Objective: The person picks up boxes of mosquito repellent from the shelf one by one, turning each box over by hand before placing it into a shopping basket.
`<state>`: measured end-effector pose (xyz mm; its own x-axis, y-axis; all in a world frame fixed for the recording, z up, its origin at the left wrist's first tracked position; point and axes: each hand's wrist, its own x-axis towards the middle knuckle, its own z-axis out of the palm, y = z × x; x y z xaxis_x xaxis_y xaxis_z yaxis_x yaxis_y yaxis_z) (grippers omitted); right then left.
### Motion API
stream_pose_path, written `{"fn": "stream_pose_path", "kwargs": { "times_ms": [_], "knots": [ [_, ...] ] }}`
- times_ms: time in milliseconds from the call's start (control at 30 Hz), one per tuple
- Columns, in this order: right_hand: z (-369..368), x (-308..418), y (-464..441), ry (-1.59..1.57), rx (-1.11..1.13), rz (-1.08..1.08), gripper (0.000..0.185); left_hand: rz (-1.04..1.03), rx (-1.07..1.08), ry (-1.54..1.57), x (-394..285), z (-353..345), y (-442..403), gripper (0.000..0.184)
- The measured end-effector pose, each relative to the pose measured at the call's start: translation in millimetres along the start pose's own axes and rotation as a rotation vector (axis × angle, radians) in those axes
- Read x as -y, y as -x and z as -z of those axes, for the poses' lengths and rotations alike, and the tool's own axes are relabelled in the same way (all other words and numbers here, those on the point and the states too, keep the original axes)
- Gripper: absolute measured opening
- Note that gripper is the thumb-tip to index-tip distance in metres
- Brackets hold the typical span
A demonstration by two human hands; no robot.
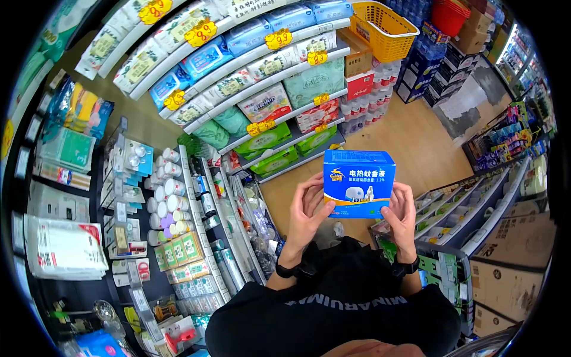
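Note:
A blue box of electric mosquito repellent liquid (pixel 358 185) is held up in front of my chest, its printed front and top facing the camera. The front shows a white plug-in heater, a small bottle and Chinese lettering. My left hand (pixel 309 208) grips the box's left side, thumb on the lower front corner. Around the right side wraps my right hand (pixel 399 213), its thumb pressed on the lower right front. The fingers behind the box are partly hidden. A dark band sits on each wrist.
Shelves of tissue packs (pixel 264 107) with yellow price tags stand ahead. A yellow basket (pixel 386 35) rests on stacked goods at the back. White cups and jars (pixel 172 187) fill a left shelf. Right are more shelves (pixel 458 214) and cardboard cartons (pixel 505 282). Wooden floor (pixel 380 134) lies between.

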<state>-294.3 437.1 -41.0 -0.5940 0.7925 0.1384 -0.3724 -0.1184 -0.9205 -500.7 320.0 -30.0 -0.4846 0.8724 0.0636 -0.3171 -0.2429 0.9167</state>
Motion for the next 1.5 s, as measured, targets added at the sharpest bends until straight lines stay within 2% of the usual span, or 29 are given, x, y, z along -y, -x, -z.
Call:
{"fn": "stream_pose_path", "kwargs": {
  "times_ms": [300, 567, 633, 667, 767, 867, 1000, 1133, 1200, 1333, 1500],
  "knots": [
    [20, -8, -98, 0.011, -0.111, -0.001, 0.055, 0.057, 0.125, 0.018, 22, 11, -128, 0.055],
    [26, 5, -200, 0.128, -0.262, 0.096, 0.055, 0.090, 0.310, 0.094, 23, 4, -274, 0.057],
    [27, 6, -217, 0.144, -0.332, 0.124, 0.054, 0.077, 0.382, 0.066, 30, 2, -305, 0.070],
    [29, 6, -223, 0.151, -0.352, 0.128, 0.054, 0.087, 0.400, 0.073, 29, -2, -318, 0.070],
    [35, 6, -238, 0.194, -0.466, 0.140, 0.054, 0.116, 0.469, 0.002, 26, -16, -347, 0.099],
    [48, 4, -246, 0.174, -0.505, 0.131, 0.055, 0.150, 0.549, -0.055, 40, -24, -370, 0.104],
    [69, 2, -257, 0.229, -0.582, 0.126, 0.053, 0.204, 0.579, -0.068, 60, -46, -397, 0.092],
    [104, 7, -275, 0.152, -0.584, 0.120, 0.052, 0.208, 0.579, -0.114, 69, -74, -419, 0.084],
    [129, 10, -285, 0.145, -0.559, 0.114, 0.050, 0.263, 0.574, -0.105, 76, -90, -431, 0.078],
    [179, 27, -310, 0.128, -0.513, 0.122, 0.050, 0.223, 0.486, -0.123, 87, -138, -453, 0.070],
    [255, 55, -331, 0.221, -0.376, 0.099, 0.057, 0.189, 0.399, -0.209, 123, -195, -488, 0.061]
  ]
}}
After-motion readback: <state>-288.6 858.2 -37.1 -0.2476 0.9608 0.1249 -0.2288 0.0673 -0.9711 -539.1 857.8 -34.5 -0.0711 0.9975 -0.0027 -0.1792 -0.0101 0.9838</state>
